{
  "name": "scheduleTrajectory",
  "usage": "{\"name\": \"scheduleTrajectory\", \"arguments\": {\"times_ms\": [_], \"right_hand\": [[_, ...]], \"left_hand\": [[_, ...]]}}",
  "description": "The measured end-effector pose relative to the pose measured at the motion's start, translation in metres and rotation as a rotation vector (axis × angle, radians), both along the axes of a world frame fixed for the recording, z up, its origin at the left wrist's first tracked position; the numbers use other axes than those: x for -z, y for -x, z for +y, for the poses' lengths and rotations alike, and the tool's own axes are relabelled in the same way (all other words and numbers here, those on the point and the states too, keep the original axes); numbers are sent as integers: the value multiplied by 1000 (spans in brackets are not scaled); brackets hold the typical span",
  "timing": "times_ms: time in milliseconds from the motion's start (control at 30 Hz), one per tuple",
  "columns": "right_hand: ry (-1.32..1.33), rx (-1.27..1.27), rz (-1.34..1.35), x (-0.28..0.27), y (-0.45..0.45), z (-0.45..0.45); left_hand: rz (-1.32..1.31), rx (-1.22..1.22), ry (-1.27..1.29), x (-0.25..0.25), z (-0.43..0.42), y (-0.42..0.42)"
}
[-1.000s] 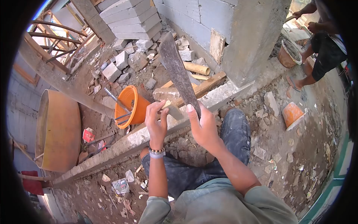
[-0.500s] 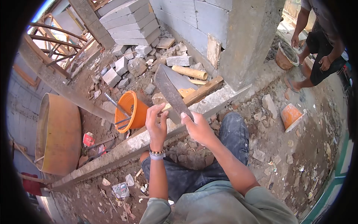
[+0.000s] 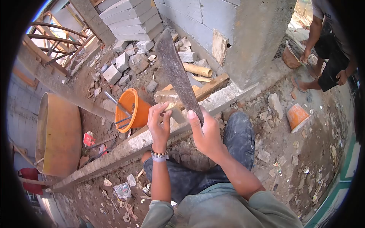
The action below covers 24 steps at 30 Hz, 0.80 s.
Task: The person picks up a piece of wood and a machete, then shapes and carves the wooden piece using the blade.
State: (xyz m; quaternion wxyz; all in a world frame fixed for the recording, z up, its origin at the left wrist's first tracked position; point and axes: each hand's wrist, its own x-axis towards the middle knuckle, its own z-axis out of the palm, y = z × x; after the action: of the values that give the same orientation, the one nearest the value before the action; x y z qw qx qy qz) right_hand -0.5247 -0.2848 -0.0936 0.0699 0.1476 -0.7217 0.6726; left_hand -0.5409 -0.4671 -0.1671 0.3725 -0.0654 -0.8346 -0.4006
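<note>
My right hand (image 3: 205,131) is wrapped round the grip of a large dark machete (image 3: 175,70), its broad blade raised and slanting up to the left. Just left of it, my left hand (image 3: 159,123) pinches a small pale yellowish piece (image 3: 170,106) between thumb and fingers. Beneath and beyond that piece lies a greyish block (image 3: 177,115) near the low concrete beam (image 3: 138,141). A wooden plank (image 3: 213,86) rests behind the beam, partly hidden by the blade.
An orange bucket (image 3: 138,110) with metal tools stands left of my hands. Rubble and stacked grey blocks (image 3: 131,21) lie beyond, beside a concrete column (image 3: 256,41). At upper right a person (image 3: 332,49) bends at a mortar bucket (image 3: 292,56); an overturned orange bucket (image 3: 297,117) lies nearer.
The machete dipped towards my left hand, then rose again to a steeper angle. My left hand keeps its pinch. The other person has bent and reached to the mortar bucket.
</note>
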Motion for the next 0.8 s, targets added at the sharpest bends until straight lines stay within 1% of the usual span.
{"name": "scheduleTrajectory", "arguments": {"times_ms": [33,133,167,200,233,333,433,533,633,733,800], "right_hand": [[16,19,12,-8,-4,0],[-97,2,93,-5,-7,0],[-213,-24,12,10,-4,-3],[-329,-51,-68,37,2,-7],[-444,-75,-145,47,6,-9],[-400,-27,-90,56,5,-10],[-379,-87,-162,54,8,-8],[-194,-29,-55,71,12,-9],[-21,-88,-158,78,15,-7],[-26,-94,-116,71,16,-2],[-126,-79,-97,57,13,5]], "left_hand": [[-11,3,-10,-1,1,0],[-6,13,5,-4,0,2],[0,14,15,-4,-1,2],[-10,9,15,-3,-1,1],[-16,5,15,-1,-2,1],[-5,10,16,-5,-3,7],[-44,-4,-2,-5,-1,-4],[-19,3,3,-6,2,2],[0,3,35,-3,2,2],[16,14,47,-3,5,5],[24,23,51,-5,6,8]]}}
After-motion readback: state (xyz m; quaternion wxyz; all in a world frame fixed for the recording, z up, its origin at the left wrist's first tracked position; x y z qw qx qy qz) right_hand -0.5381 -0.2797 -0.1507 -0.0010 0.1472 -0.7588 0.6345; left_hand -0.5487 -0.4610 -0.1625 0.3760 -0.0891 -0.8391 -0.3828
